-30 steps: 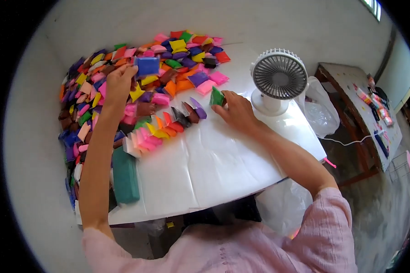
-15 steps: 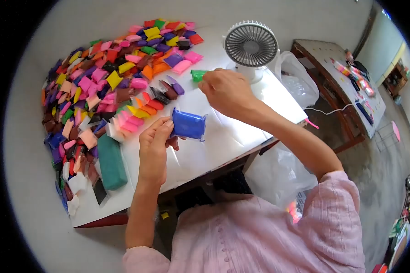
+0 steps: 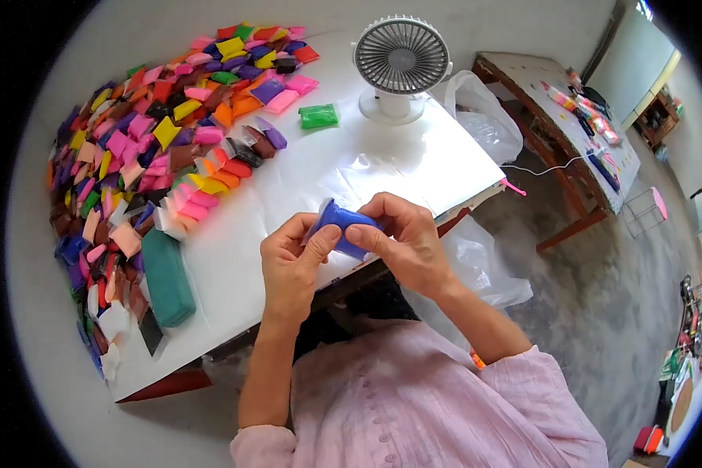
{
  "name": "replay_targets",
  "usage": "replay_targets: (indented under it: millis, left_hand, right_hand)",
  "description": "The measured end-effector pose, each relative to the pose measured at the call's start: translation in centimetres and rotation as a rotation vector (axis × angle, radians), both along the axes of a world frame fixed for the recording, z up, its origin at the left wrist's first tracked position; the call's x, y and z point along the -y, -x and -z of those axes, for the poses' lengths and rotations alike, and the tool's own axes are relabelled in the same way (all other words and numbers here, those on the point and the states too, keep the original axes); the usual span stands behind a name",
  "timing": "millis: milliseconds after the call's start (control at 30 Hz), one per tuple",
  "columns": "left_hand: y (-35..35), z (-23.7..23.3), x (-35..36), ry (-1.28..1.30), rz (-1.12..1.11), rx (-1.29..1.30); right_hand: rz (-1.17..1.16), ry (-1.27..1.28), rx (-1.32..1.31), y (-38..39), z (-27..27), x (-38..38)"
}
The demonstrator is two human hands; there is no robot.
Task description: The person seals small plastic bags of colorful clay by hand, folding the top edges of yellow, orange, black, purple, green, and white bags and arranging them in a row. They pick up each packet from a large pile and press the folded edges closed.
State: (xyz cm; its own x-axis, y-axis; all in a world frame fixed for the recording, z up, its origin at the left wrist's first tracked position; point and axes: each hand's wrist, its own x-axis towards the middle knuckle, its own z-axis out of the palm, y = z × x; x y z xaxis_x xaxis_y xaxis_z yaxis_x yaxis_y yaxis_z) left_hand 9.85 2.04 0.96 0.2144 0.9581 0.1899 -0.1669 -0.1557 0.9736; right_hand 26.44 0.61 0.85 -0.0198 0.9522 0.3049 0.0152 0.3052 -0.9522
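Both hands hold one blue packet of modelling clay (image 3: 349, 234) in clear wrap, just above the front edge of the white table (image 3: 234, 288). My left hand (image 3: 295, 253) pinches its left end, thumb on the near face. At the right end, my right hand (image 3: 405, 242) grips it between thumb and curled fingers. Farther back, a green clay packet (image 3: 318, 116) lies by itself on the tabletop. To its left, a short row of packets, among them an orange one (image 3: 225, 179), lies beside the large heap of coloured packets (image 3: 140, 148).
A white desk fan (image 3: 402, 66) stands at the back of the table. Near the left front edge rests a teal block (image 3: 169, 281). Clear plastic bags (image 3: 487, 117) hang at the right side, and a second table (image 3: 554, 101) with items stands beyond.
My right hand has left the green packet and come back to grip the blue packet together with my left hand. The green packet stays on the table. The view has shifted slightly.
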Motion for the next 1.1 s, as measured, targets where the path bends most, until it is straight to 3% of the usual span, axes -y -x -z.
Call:
replay_targets:
  millis: [300, 433, 533, 733, 800, 933, 1100]
  left_hand:
    - [0.3, -0.3, -0.1, -0.004, 0.231, -0.103]
    - [-1.0, -1.1, 1.1, 0.189, 0.183, -0.095]
    - [-0.8, -0.2, 2.0, 0.146, 0.150, -0.030]
    - [0.3, 1.3, 3.7, -0.019, 0.022, -0.239]
    - [2.4, 2.8, 3.5, -0.107, 0.167, -0.178]
    - [2.5, 3.1, 4.4, -0.106, 0.305, -0.302]
    - [-0.5, 3.1, 5.8, 0.052, 0.201, -0.308]
  right_hand:
    - [-0.023, 0.012, 0.099, -1.3, 0.9, 1.4]
    - [0.069, 0.008, -0.102, -0.9, 1.6, 2.2]
    - [0.239, -0.102, -0.066, 0.0, 2.0, 3.2]
    - [0.325, -0.231, -0.096, 2.2, 4.8, 5.4]
    - [0.201, -0.119, -0.061, 1.4, 4.8, 7.3]
    - [0.261, -0.242, 0.007, 1.5, 7.4, 9.1]
    - [0.405, -0.307, -0.058, 0.4, 7.9, 9.7]
